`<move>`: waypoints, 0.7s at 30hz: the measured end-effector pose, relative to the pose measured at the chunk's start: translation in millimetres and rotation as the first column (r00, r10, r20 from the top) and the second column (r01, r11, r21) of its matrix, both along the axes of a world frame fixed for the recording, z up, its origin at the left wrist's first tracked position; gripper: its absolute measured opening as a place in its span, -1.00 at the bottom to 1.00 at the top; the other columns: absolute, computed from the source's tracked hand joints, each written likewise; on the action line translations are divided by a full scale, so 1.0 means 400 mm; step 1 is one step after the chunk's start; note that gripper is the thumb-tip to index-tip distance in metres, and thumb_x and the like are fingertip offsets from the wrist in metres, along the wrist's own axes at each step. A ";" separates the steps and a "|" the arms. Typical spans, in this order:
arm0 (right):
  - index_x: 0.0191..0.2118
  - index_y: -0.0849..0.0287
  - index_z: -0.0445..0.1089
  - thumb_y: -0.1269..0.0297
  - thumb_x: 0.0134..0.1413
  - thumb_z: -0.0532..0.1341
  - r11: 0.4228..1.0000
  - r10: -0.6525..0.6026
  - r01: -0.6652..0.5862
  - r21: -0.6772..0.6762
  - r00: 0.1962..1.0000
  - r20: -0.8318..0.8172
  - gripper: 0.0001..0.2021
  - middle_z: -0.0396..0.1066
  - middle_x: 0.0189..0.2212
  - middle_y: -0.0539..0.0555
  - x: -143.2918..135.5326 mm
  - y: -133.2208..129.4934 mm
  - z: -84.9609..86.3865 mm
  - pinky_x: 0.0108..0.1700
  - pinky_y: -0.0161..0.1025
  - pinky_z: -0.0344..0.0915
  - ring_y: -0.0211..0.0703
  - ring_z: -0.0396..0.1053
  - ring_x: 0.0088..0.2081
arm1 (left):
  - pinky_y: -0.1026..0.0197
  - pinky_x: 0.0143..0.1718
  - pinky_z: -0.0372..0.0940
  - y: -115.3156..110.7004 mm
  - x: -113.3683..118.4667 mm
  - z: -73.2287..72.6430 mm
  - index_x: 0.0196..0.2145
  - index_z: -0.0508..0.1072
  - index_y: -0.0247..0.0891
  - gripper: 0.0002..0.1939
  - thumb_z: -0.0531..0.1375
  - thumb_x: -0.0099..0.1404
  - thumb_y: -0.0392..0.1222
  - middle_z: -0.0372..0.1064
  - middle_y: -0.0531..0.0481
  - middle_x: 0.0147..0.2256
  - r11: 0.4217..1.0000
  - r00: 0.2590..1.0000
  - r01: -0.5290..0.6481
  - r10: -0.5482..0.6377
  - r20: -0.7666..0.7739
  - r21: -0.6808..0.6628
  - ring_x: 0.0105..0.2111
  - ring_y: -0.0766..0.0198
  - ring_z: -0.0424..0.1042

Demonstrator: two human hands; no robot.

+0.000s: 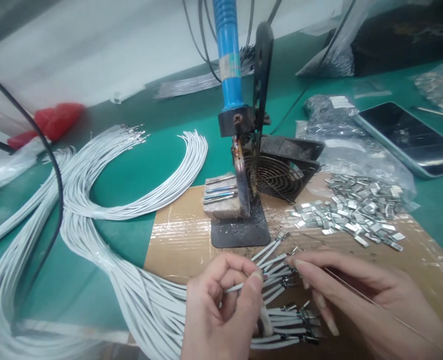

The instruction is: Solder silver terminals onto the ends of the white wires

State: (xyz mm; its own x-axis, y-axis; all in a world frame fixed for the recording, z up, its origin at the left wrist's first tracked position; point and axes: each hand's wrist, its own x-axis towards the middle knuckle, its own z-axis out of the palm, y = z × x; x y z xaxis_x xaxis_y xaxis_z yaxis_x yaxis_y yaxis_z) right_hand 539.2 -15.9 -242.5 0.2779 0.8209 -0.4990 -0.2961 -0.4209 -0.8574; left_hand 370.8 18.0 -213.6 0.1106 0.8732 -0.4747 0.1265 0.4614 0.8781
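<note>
My left hand point(227, 305) is closed, thumb and forefinger pinching a white cable point(236, 287) near its end. To the right, my right hand point(356, 295) is also closed, its thumb and forefinger pressed together at the cable tips. A thin solder wire point(371, 302) passes through its grip and trails to the lower right; whether a small connector is also between the fingertips, I cannot tell. Around both hands fan out other white cable ends point(289, 320) with small dark and metal tips. Beyond them, a blue-handled soldering iron point(231, 75) is fixed upright, tip down.
Under the iron are a black base plate point(240, 232) and a block with metal strips point(221, 197). A black fan point(281, 167) stands behind. Loose silver connectors point(356, 207) lie on cardboard point(179, 235). A phone point(412, 135) rests at right, cable bundles point(131, 210) at left.
</note>
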 end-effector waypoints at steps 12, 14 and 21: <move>-0.30 -0.15 0.72 0.11 0.04 0.44 0.957 0.039 -0.114 0.266 0.962 0.270 -0.90 0.43 -0.58 -0.04 -0.014 0.002 0.003 -0.55 -0.46 0.29 -0.32 0.30 -0.59 | 0.31 -0.58 -0.12 0.005 0.006 0.002 -0.24 0.51 -0.25 -0.66 0.37 0.25 0.08 0.26 0.16 -0.62 1.000 0.999 -0.011 0.012 0.033 -0.027 -0.66 0.46 -0.03; -0.28 -0.21 0.71 0.13 0.05 0.43 0.945 0.064 -0.146 0.292 0.960 0.273 -0.90 0.42 -0.59 -0.06 -0.019 0.007 0.006 -0.59 -0.50 0.23 -0.37 0.27 -0.62 | 0.32 -0.57 -0.13 0.007 0.010 0.009 -0.30 0.45 -0.24 -0.64 0.40 0.22 0.10 0.26 0.17 -0.63 0.998 0.997 -0.024 0.028 0.068 -0.055 -0.66 0.46 0.01; -0.28 -0.24 0.71 0.20 0.10 0.39 0.932 0.099 -0.171 0.319 0.968 0.230 -0.87 0.39 -0.62 -0.08 -0.033 0.013 0.012 -0.62 -0.53 0.19 -0.41 0.28 -0.66 | 0.31 -0.55 -0.13 0.007 0.008 0.013 -0.38 0.44 -0.27 -0.60 0.43 0.17 0.11 0.26 0.15 -0.61 0.997 0.998 -0.021 0.026 0.064 -0.080 -0.63 0.47 0.01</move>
